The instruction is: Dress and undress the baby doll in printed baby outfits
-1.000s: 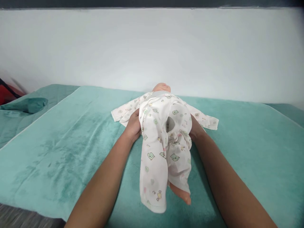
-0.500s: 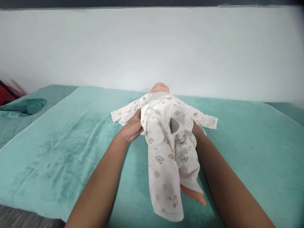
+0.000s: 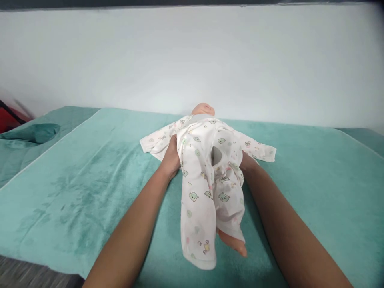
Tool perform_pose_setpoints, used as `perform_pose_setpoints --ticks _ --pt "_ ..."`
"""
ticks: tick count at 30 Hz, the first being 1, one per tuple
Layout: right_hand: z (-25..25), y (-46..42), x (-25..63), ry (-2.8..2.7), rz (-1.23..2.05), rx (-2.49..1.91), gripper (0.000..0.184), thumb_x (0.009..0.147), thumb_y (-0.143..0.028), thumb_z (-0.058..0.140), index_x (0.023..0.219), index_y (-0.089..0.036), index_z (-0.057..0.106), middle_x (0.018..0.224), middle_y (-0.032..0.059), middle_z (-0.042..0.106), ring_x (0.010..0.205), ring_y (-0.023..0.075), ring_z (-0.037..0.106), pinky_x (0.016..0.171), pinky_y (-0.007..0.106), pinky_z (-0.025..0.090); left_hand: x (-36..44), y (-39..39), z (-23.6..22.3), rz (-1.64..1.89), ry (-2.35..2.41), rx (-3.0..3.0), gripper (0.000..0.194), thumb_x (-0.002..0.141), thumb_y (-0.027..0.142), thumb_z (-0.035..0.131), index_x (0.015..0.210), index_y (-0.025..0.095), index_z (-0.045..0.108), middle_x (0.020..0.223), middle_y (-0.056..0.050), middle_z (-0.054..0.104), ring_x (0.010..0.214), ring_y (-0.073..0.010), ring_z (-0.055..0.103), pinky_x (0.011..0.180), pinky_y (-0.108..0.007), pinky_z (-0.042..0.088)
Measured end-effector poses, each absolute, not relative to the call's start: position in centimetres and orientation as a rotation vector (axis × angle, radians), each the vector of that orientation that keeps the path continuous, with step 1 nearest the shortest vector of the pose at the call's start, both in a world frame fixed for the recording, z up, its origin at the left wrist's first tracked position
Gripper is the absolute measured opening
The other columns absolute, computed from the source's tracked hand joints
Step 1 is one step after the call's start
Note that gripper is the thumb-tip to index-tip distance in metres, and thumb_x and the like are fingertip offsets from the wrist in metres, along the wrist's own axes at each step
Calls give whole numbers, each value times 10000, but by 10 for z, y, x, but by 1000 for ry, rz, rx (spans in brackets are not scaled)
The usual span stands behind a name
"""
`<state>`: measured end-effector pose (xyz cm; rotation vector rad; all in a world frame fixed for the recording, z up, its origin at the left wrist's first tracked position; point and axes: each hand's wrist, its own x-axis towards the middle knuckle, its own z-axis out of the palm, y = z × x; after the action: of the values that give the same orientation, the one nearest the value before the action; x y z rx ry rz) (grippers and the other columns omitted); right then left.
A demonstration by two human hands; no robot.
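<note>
A baby doll point(image 3: 203, 109) lies on its back with its head by the wall. It wears a white printed top point(image 3: 163, 138) with both sleeves spread out. White baby trousers point(image 3: 196, 196) with bear prints and an open crotch cover its hips and belly. One bare foot point(image 3: 234, 243) pokes out of the trouser leg on the right; the longer left leg hides the other foot. At the trousers' left side, my left hand point(image 3: 172, 158) grips the cloth, fingers tucked behind it. My right hand point(image 3: 247, 163) holds the opposite side, its fingers hidden under the fabric.
A teal plush cover point(image 3: 90, 192) spreads under the doll, creased on the left. Behind it rises a white wall point(image 3: 192, 56). A folded teal cloth point(image 3: 36, 133) and a red object point(image 3: 12, 118) are at the far left. Grey floor shows at lower left.
The trouser legs and the bare foot have swung left and slightly up. My left hand has turned more upright against the trousers' side; my right hand has shifted slightly left.
</note>
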<state>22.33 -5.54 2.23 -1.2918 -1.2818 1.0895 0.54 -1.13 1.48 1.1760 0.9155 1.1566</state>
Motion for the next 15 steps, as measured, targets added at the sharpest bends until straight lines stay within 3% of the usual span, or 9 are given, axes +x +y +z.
perform_pose_setpoints --ticks 6,15 --pt "31 -58 212 -1163 1234 -1222 322 770 -428 705 1063 -295 715 1078 60 722 1093 306 625 894 417 555 3 -19 20 1014 904 1178 396 679 262 786 1058 166 722 1149 -113 730 1073 -333 644 915 -438 542" --pt "21 -58 220 -1046 1253 -1257 203 679 -381 786 811 -271 678 907 55 715 1010 311 618 882 444 544 -10 -26 25 832 830 1053 406 688 216 799 1084 180 718 1039 -103 759 967 -270 701 821 -365 598"
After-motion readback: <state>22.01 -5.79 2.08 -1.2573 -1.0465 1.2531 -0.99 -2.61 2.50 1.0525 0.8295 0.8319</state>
